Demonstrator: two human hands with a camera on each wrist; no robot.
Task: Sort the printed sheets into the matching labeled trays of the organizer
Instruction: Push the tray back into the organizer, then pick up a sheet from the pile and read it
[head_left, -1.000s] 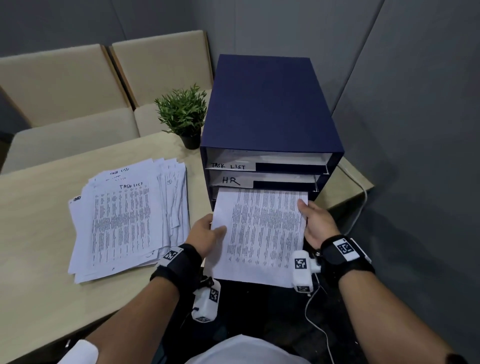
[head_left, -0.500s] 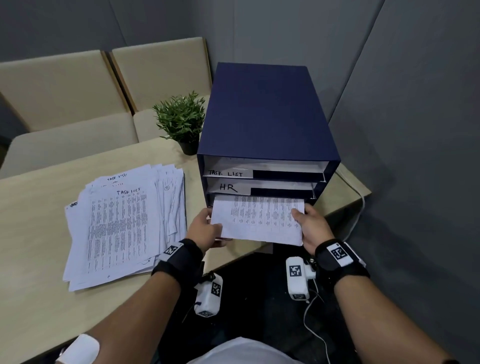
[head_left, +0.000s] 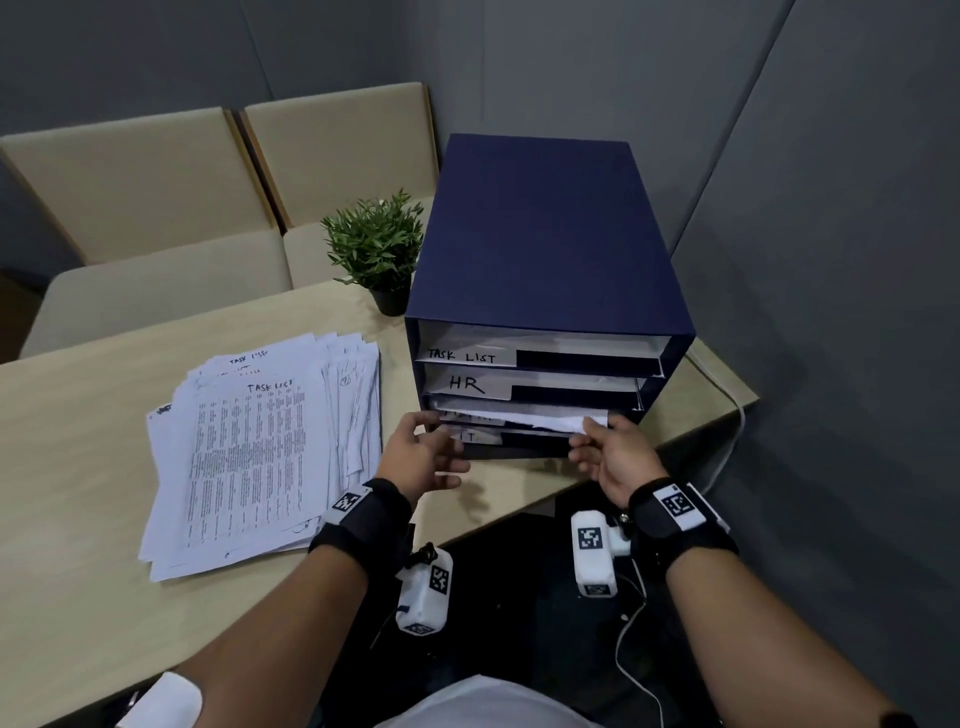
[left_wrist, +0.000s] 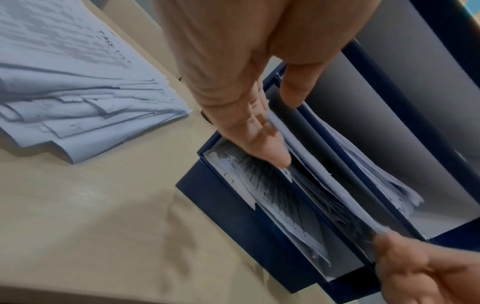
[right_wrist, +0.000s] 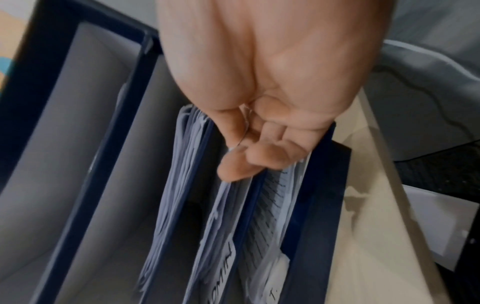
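Note:
A dark blue organizer (head_left: 545, 234) stands at the table's right end, with trays labelled TASK LIST, HR, a partly hidden third label and IT. A printed sheet (head_left: 524, 420) lies almost wholly inside the third tray, whose label reads "DMIN" (right_wrist: 228, 261) in the right wrist view. My right hand (head_left: 597, 439) pinches the sheet's near right corner, fingers curled (right_wrist: 241, 162). My left hand (head_left: 423, 441) is at the tray's left end, its straight fingers (left_wrist: 272, 152) resting on the paper. A fanned stack of printed sheets (head_left: 249, 457), its top one headed TASK LIST, lies to the left.
A small potted plant (head_left: 376, 249) stands just left of the organizer's back. Beige chairs (head_left: 156, 182) line the table's far side. Grey wall panels close in on the right, and a white cable (head_left: 727, 405) runs off the table corner beside the organizer.
The sheet slid from mostly outside into the third tray, leaving only its near edge showing. Both hands moved forward with it. My left hand let go its pinch and now lies flat.

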